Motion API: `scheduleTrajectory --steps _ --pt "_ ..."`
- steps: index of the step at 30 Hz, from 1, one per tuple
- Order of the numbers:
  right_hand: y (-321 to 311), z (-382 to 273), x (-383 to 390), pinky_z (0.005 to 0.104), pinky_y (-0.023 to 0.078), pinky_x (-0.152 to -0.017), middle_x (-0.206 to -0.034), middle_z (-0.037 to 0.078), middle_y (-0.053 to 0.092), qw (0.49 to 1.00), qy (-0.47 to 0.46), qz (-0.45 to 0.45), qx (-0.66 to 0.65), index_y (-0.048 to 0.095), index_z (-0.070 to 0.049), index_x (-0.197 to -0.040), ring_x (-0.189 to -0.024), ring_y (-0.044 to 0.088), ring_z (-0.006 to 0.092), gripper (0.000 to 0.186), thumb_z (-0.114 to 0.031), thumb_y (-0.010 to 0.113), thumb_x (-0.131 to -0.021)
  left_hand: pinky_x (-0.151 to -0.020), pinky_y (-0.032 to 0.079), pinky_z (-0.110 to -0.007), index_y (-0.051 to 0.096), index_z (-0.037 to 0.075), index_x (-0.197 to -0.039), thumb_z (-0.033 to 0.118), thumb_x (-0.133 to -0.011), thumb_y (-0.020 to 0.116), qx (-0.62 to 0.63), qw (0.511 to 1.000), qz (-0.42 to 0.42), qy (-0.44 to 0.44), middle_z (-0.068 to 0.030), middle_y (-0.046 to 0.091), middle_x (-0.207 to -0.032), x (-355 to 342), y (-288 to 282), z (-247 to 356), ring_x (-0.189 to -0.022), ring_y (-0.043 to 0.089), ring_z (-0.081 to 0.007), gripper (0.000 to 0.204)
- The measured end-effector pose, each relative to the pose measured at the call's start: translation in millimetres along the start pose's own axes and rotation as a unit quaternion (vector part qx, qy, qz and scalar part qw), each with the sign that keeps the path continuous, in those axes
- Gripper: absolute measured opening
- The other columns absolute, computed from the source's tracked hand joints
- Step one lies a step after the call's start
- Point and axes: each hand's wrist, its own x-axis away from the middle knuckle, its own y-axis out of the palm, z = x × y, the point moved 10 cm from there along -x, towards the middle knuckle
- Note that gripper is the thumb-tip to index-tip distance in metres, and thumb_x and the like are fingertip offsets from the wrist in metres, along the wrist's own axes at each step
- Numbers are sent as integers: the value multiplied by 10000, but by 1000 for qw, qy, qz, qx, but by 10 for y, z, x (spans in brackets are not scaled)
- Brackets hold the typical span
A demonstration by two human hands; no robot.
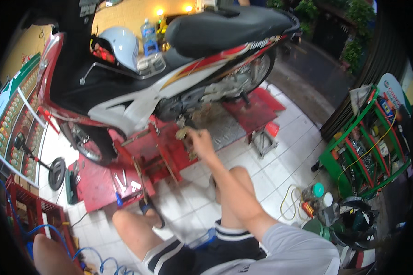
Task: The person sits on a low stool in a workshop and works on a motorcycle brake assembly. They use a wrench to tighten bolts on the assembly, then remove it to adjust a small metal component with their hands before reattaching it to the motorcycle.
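My right hand reaches forward below the motorbike's engine, its fingers closed. At the fingertips shows a small yellowish piece, too blurred to name. The red, white and black motorbike stands on a red metal lift, front wheel to the left. My left hand does not show; a rounded piece of bare skin lies at the lower left edge. On the lift's near left part are wrenches and a blue-handled tool.
A green tool rack stands at the right, with jars and dark parts near its foot. A grey helmet rests on the motorbike. At the lower left are a red crate and a coiled blue hose.
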Motion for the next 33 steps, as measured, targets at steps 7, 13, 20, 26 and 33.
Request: scheduleTrajectory --steps 7,13,20,26,33 --pt "-118 -138 25 255 315 -440 -533 2 525 995 17 17 -92 605 8 -627 -463 454 70 446 -265 530 -972 -669 452 -290 633 6 -1180 287 -958 519 70 997 43 17 -79 673 -894 -284 5 123 -779 593 -120 376" --pt "-80 -169 34 257 274 -447 -530 3 512 998 12 -10 -69 600 -15 -648 -457 399 55 440 -274 496 -988 -641 451 -282 633 11 -1183 299 -964 511 178 971 8 -160 -67 677 -867 -1528 706 -813 -742 593 -100 382" --pt "2 -186 75 256 282 -442 -537 -15 498 987 24 -53 -149 590 -26 -634 -446 394 62 476 -301 468 -1004 -1047 403 -434 592 -21 -1226 151 -879 605 -144 982 -115 52 -240 548 -1283 -755 1696 -1671 -1213 513 -397 387" --pt "0 -298 136 288 325 -440 -493 3 493 998 -25 -45 -40 584 0 -591 -443 434 84 532 -306 458 -1007 -854 500 -376 602 -43 -1173 -4 -815 620 -51 994 -54 -80 -197 607 -1129 228 1708 -2323 -1006 601 -357 361" --pt "150 -232 186 371 337 -453 -441 69 444 991 -63 -53 103 526 52 -548 -420 426 144 576 -313 479 -992 -651 493 -309 620 -43 -1071 44 -829 651 18 984 121 -130 -137 613 -960 519 1497 -2427 -775 606 -228 259"
